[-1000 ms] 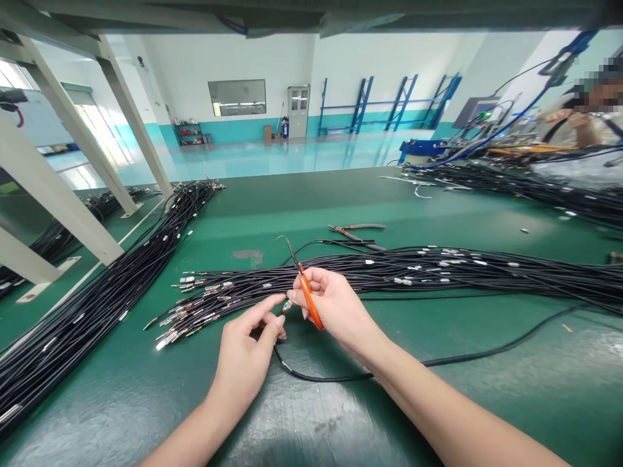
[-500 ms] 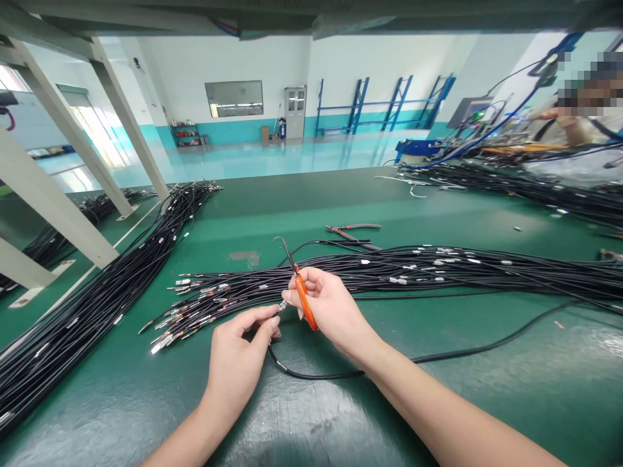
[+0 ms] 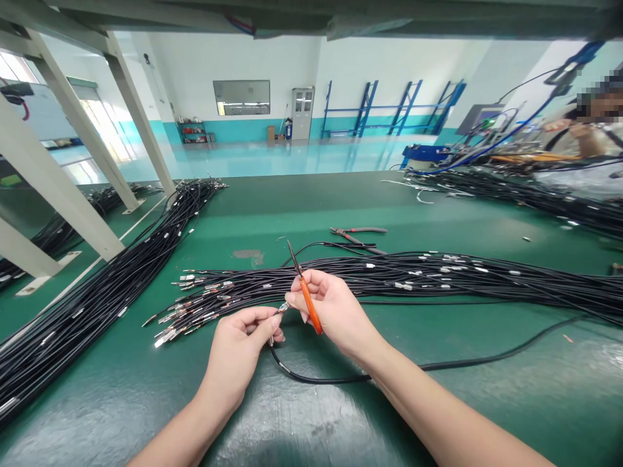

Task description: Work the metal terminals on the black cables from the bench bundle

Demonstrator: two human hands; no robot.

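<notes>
My left hand (image 3: 250,347) pinches the end of a black cable (image 3: 316,380), which loops below my fingers and runs off to the right. A small bright connector or bared wire tip (image 3: 283,307) sticks out between both hands, and my right fingertips touch it. In my right hand (image 3: 331,301) are orange-handled scissors (image 3: 310,305), their dark narrow blades pointing up and away. Just behind my hands lies a bundle of black cables (image 3: 370,272) with white labels, its connector ends fanned out on the left.
Cutting pliers (image 3: 360,232) with red-grey handles lie behind the bundle. Another cable bundle (image 3: 141,253) runs along the left beside white frame posts (image 3: 141,117). More cables (image 3: 535,194) lie at the back right, where a co-worker (image 3: 584,130) is. A shelf (image 3: 311,19) hangs overhead.
The view has shifted slightly, so the scene sits a little further right. My hands keep their grip, and slightly more of the wire tip shows between them.
</notes>
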